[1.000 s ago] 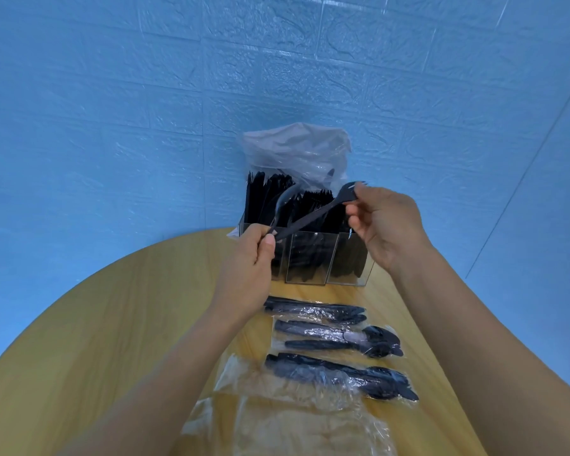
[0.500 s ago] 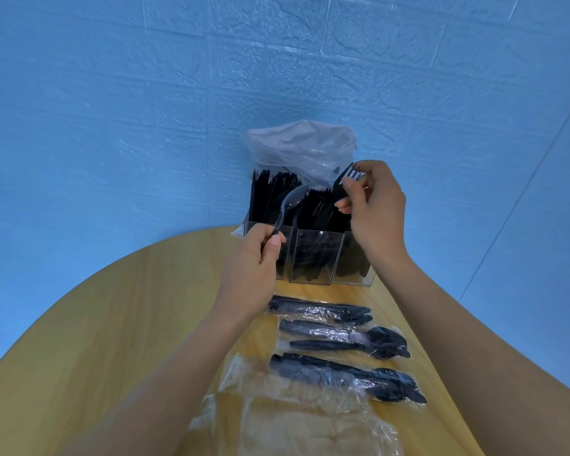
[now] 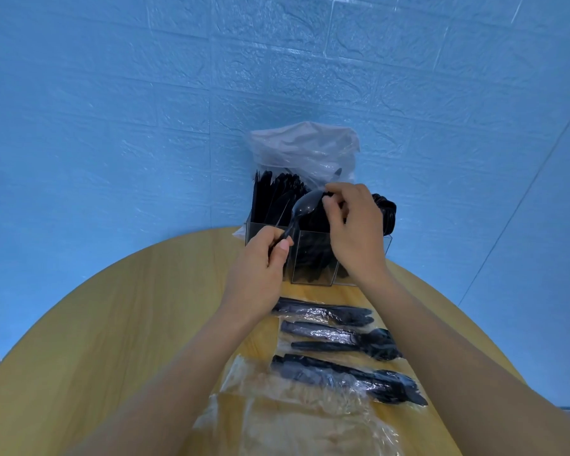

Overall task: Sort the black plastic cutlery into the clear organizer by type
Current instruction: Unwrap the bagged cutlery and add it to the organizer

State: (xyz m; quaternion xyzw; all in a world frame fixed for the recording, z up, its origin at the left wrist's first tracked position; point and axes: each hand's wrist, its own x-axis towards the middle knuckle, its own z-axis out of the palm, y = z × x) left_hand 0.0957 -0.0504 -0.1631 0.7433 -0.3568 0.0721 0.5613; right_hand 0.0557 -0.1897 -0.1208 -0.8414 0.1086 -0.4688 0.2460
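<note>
The clear organizer (image 3: 312, 280) stands at the table's far edge, its three compartments packed with upright black cutlery. My left hand (image 3: 257, 278) grips the handle of a black spoon (image 3: 305, 205), whose bowl points up and right in front of the organizer. Above the middle and right compartments, my right hand (image 3: 356, 232) has its fingers curled down. Finger and thumb pinch the top of a black fork (image 3: 325, 193), and the hand hides the rest of it. The spoon's bowl is right beside those fingertips.
Three wrapped cutlery packs (image 3: 339, 340) lie in a row on the round wooden table (image 3: 112, 324) under my arms. Empty clear wrappers (image 3: 277, 419) sit nearest me. A clear plastic bag (image 3: 305, 149) rises behind the organizer against the blue wall.
My right hand lifted the fork away from the left hand, turned it upright and lowered it over the organizer. The left hand kept the spoon and barely moved.
</note>
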